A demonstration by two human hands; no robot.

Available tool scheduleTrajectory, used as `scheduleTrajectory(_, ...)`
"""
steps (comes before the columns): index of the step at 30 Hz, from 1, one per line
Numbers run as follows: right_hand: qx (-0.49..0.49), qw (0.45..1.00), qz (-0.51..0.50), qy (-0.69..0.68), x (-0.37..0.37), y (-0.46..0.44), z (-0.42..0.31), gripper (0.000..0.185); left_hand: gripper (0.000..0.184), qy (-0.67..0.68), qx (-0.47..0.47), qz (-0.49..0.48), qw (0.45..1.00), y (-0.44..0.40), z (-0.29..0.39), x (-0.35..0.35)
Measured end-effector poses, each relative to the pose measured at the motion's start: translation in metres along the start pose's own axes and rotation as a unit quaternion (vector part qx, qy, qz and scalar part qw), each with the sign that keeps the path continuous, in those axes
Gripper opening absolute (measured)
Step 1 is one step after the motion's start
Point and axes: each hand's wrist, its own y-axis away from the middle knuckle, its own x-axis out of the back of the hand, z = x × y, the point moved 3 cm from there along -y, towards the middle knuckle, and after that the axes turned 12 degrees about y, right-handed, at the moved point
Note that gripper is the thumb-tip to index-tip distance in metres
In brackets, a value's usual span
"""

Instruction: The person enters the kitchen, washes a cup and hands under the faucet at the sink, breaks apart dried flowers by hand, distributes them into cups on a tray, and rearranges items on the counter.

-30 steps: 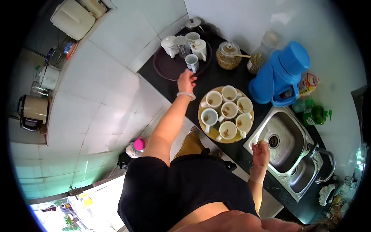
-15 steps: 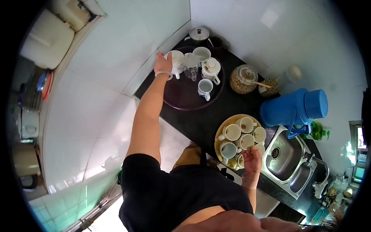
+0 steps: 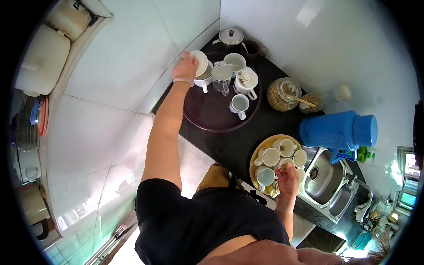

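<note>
My left hand (image 3: pixel 185 67) grips a white lid (image 3: pixel 201 62), tilted up and off a white mug (image 3: pixel 204 79). That mug stands on a dark round tray (image 3: pixel 207 115), beside a lidded glass cup (image 3: pixel 221 78), a white cup (image 3: pixel 235 61), a lidded white mug (image 3: pixel 246 82) and a smaller open mug (image 3: pixel 239 104). Over a yellowish round tray (image 3: pixel 255 153) of several white mugs (image 3: pixel 268 156), my right hand (image 3: pixel 288 181) is closed with fingertips together. Small brownish dried bits (image 3: pixel 285 167) show at those fingertips; their kind is unclear.
A glass jar (image 3: pixel 282 95) of dried brownish contents and a second jar (image 3: pixel 312 102) stand by the wall. A blue thermos (image 3: pixel 338 129) is beside the steel sink (image 3: pixel 324 187). A lidded pot (image 3: pixel 231 37) sits in the far corner.
My left hand has raised the lid off the white mug, exposing the mug's opening. My right hand stays over the mugs, fingers still pinched. The camera view has shifted slightly.
</note>
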Motion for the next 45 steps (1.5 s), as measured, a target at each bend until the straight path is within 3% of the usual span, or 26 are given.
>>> scheduleTrajectory(6,0.000,1.000,-0.011,0.000,-0.010,-0.006,-0.005,0.008,0.035,0.012,-0.078,0.042,0.996,0.069,-0.033,0.032)
scheduleTrajectory(7,0.000,1.000,-0.015,0.005,-0.010,-0.007,-0.004,0.008,0.035,-0.015,-0.165,0.052,0.985,0.083,-0.055,0.010)
scheduleTrajectory(11,-0.004,1.000,-0.025,-0.002,-0.016,-0.012,-0.002,0.009,0.032,-0.019,-0.128,-0.060,0.990,0.125,-0.023,0.010)
scheduleTrajectory(15,0.002,1.000,-0.023,0.000,-0.027,-0.010,-0.004,0.009,0.031,0.038,-0.277,0.015,0.960,0.136,-0.041,-0.023)
scheduleTrajectory(18,0.003,0.999,-0.036,0.000,-0.025,-0.010,-0.002,0.009,0.031,0.066,-0.288,0.028,0.955,0.130,-0.043,-0.022)
scheduleTrajectory(23,0.000,1.000,-0.019,0.003,-0.022,-0.005,-0.003,0.009,0.031,0.040,-0.234,0.079,0.968,0.098,-0.024,0.014)
scheduleTrajectory(26,0.000,1.000,-0.006,0.005,-0.022,-0.004,-0.003,0.009,0.033,0.016,-0.124,0.060,0.990,0.055,-0.011,0.016)
scheduleTrajectory(30,0.003,1.000,0.001,-0.011,-0.022,-0.003,-0.002,0.009,0.035,-0.044,-0.065,-0.058,0.995,0.011,0.004,0.006)
scheduleTrajectory(36,0.004,1.000,0.020,-0.012,-0.013,0.003,-0.003,0.009,0.037,-0.088,-0.068,-0.120,0.987,-0.007,0.002,-0.022)
scheduleTrajectory(45,-0.005,0.999,0.040,0.001,-0.012,-0.004,-0.003,0.010,0.037,-0.090,-0.117,-0.103,0.984,-0.008,0.009,-0.031)
